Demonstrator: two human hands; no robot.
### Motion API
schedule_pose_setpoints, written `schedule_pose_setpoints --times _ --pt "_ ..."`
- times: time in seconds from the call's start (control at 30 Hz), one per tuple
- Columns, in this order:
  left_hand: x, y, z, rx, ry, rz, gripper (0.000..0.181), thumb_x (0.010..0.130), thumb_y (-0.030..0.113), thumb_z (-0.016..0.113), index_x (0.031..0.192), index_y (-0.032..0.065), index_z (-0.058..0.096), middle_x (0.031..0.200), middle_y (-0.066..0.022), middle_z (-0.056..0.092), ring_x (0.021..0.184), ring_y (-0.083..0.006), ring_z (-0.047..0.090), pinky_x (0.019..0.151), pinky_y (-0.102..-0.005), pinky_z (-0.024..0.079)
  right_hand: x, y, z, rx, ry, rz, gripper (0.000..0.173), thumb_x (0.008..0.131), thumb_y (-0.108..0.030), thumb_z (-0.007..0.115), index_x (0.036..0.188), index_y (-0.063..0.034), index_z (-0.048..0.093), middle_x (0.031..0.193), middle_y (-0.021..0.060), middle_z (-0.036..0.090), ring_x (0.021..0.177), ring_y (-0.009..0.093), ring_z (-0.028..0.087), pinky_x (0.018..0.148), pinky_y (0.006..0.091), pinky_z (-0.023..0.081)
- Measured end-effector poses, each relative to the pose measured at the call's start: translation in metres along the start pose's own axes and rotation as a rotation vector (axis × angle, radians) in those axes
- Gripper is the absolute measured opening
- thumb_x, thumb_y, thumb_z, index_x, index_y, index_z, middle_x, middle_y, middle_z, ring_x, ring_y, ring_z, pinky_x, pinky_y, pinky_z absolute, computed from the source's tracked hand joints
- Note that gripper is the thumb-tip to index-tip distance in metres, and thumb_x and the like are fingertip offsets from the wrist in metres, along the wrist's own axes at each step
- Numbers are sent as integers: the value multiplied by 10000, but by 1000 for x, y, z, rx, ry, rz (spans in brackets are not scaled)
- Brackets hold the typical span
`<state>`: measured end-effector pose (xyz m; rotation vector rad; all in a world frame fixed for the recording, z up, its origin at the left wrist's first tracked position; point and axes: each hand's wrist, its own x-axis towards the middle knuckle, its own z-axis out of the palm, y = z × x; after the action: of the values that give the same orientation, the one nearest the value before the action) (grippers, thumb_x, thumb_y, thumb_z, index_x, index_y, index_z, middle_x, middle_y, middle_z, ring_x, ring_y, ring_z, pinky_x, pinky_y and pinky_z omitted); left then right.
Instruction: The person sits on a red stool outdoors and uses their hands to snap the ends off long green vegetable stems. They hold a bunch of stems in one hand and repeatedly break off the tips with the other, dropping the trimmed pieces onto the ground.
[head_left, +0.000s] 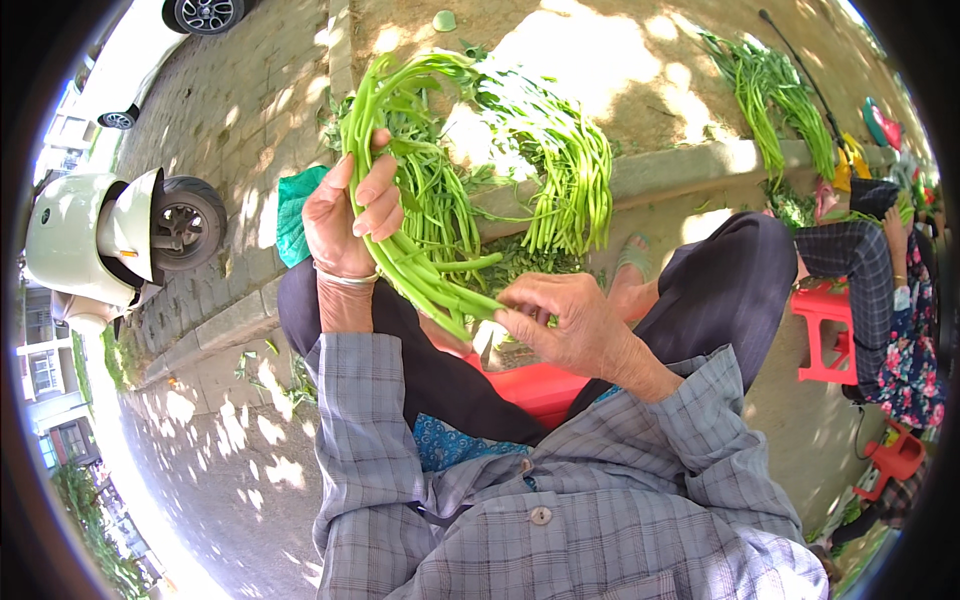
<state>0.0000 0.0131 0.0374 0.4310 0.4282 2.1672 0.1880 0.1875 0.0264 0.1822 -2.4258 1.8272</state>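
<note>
My left hand (346, 217), with a bracelet at the wrist, is raised and wrapped around a curved bunch of green leafy-vegetable stems (420, 281). The leafy tops bend over above that hand. At the cut lower ends, my right hand (574, 322) pinches stems between thumb and fingertips; its other fingers curl under, partly hidden. Behind the bunch, a heap of the same greens (446, 199) lies by the kerb, partly covered by my hand. A larger heap of greens (574, 176) drapes over the kerb beside it. Loose leaves (536, 260) lie on the ground below.
Between my legs shows a red plastic stool (536, 390). A green bag (295, 217) lies beyond my left knee. The concrete kerb (660, 176) runs ahead. Leftward stands a scooter (75, 232). Rightward are another greens heap (776, 97), a seated person (862, 255) and a red stool (821, 304).
</note>
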Motion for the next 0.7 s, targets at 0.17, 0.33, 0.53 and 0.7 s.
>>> schedule_pose_setpoints --times 0.17,0.33,0.53,0.7 --pt "-5 -8 6 -32 -41 -116 401 934 196 406 1234 -64 346 668 -46 408 402 -101 364 389 -255 330 0 10 -3 63 66 132 152 798 -131 602 819 20 604 648 108 581 554 187 584 509 304 442" --pt "-7 -15 4 -72 -47 -90 395 936 195 401 1229 -63 340 670 -50 415 399 -101 369 377 -254 326 -1 14 5 293 166 167 151 820 -96 575 890 35 607 638 67 592 545 79 540 491 248 436" --pt "-9 -15 3 -84 -48 -83 394 937 193 395 1230 -63 334 675 -54 419 399 -102 370 374 -253 324 1 9 0 601 -113 335 180 836 -88 552 961 31 604 646 23 597 535 56 520 478 209 427" --pt "-6 -26 4 -60 11 -123 404 936 199 391 1235 -66 330 675 -53 411 405 -103 358 387 -260 325 2 7 1 555 -222 434 179 833 -111 563 938 23 619 630 20 586 490 50 502 445 209 411"
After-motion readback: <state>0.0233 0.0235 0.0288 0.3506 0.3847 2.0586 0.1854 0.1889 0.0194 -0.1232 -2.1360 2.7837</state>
